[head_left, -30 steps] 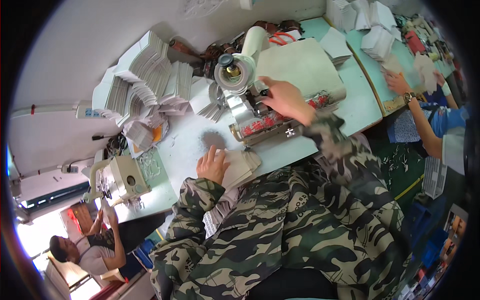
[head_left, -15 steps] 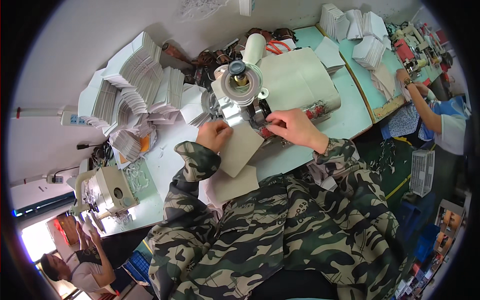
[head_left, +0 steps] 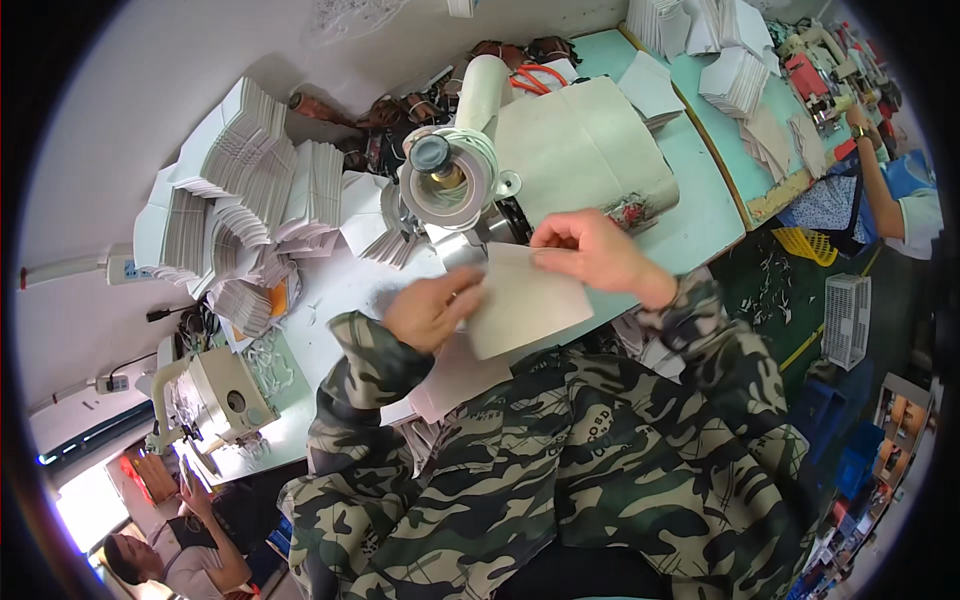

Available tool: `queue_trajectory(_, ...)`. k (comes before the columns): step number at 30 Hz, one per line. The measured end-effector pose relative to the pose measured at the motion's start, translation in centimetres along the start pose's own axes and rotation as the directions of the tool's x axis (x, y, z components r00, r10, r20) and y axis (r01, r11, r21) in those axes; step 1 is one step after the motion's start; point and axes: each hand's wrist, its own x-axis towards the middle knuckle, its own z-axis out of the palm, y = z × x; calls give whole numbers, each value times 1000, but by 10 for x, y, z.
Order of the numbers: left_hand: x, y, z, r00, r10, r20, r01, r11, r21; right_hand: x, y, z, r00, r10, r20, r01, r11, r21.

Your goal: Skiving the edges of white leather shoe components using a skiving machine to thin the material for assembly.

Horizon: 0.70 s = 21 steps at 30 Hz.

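Observation:
My right hand [head_left: 600,255] pinches the upper edge of a flat cream sheet [head_left: 530,305], just in front of a cream bench machine [head_left: 585,140]. The machine has a round housing with a black knob [head_left: 430,153] on top. My left hand [head_left: 435,308] is at the sheet's left edge, its fingers smeared by motion. Whether it grips the sheet cannot be made out. Under the held sheet, more pale pinkish sheets [head_left: 455,375] lie at the table's near edge, partly covered by it and by my camouflage sleeve.
Tall stacks of white cut pieces [head_left: 235,140] stand at the back left. Orange-handled scissors [head_left: 538,78] lie behind the machine. Another machine [head_left: 215,395] is at the left, near a seated person [head_left: 190,560]. At the right, another person's arm [head_left: 875,180] reaches over a bench.
The sheet has come away from the machine's front and turned, shifting right. My right hand has moved from the machine onto its upper edge. The left hand has moved slightly down. The view has shifted.

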Motion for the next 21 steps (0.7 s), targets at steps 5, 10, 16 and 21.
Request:
queue_trajectory(5, 19, -47, -21, 863, -266, 430, 409, 867, -285, -7, 29, 46, 991, 58, -119, -63, 997, -39)
queue_trajectory(10, 55, -70, -45, 818, -344, 462, 465, 867, -179, -2, 17, 25, 999, -31, 42, 46, 911, -410)
queue_trajectory(16, 74, -39, -36, 961, -137, 241, 150, 988, -38, 16, 11, -7, 993, -120, 3, 104, 848, -519)
queue_trajectory(21, 63, -1, -20, 896, -423, 137, 391, 896, 212, 51, -6, -38, 981, -110, 161, 193, 671, -716)
